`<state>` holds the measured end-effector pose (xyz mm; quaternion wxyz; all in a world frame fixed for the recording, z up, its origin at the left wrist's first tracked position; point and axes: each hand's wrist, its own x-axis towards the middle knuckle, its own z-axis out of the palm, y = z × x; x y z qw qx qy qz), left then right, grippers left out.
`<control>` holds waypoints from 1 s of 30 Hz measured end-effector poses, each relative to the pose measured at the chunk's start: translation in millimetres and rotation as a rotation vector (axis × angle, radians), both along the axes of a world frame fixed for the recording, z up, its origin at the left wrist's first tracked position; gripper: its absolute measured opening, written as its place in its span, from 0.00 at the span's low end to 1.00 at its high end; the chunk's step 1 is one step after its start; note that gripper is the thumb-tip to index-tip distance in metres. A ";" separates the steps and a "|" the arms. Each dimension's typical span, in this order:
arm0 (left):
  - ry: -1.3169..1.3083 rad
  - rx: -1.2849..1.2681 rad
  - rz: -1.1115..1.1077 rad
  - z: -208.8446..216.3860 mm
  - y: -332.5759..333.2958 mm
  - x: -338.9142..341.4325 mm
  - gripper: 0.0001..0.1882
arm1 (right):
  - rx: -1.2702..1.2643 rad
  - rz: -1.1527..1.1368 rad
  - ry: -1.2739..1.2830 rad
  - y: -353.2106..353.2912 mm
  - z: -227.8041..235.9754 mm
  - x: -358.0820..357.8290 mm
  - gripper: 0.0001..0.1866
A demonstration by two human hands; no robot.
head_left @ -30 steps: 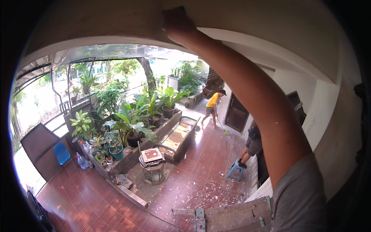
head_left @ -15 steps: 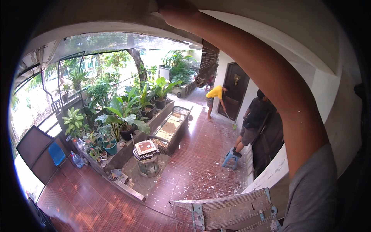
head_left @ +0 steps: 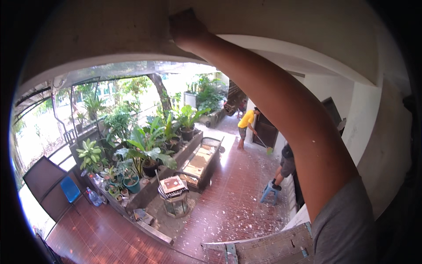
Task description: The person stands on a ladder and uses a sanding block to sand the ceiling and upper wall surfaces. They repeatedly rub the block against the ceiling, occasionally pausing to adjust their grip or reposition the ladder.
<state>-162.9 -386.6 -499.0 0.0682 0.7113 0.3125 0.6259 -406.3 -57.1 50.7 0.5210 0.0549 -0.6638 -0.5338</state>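
My right arm reaches up from the lower right, and my right hand [head_left: 185, 27] presses against the pale ceiling [head_left: 110, 31] at the edge of a step in the plaster. Only the back of the hand shows. Its fingers are curled against the surface, and I cannot tell whether they hold anything. My left hand is out of view. I look down from high up onto a tiled patio.
A metal platform [head_left: 268, 248] lies just below me. White flecks litter the red tiled floor [head_left: 228, 211]. A planter wall with potted plants [head_left: 145, 149], a bench [head_left: 200, 160] and a blue chair [head_left: 70, 189] stand below. One person in yellow [head_left: 246, 125] sweeps; another stands on a blue stool [head_left: 269, 191].
The view swung a little while my right hand stayed up at the ceiling, ending slightly further left. The people below kept working near the wall.
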 end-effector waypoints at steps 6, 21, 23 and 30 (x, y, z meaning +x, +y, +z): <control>-0.024 -0.020 -0.078 -8.4 -0.4 0.5 0.36 | -0.158 0.030 -0.081 0.5 -4.2 4.8 0.19; 0.011 -0.051 0.040 -16.6 -6.1 2.6 0.36 | -0.354 0.243 0.033 12.2 -14.7 -8.6 0.19; 0.010 -0.035 0.059 -18.0 -5.1 2.1 0.36 | -0.347 0.319 0.066 15.8 -15.0 -10.6 0.17; 0.164 -0.017 0.151 -11.0 -1.7 -5.8 0.36 | -0.488 0.095 -0.027 -37.2 -11.5 13.9 0.10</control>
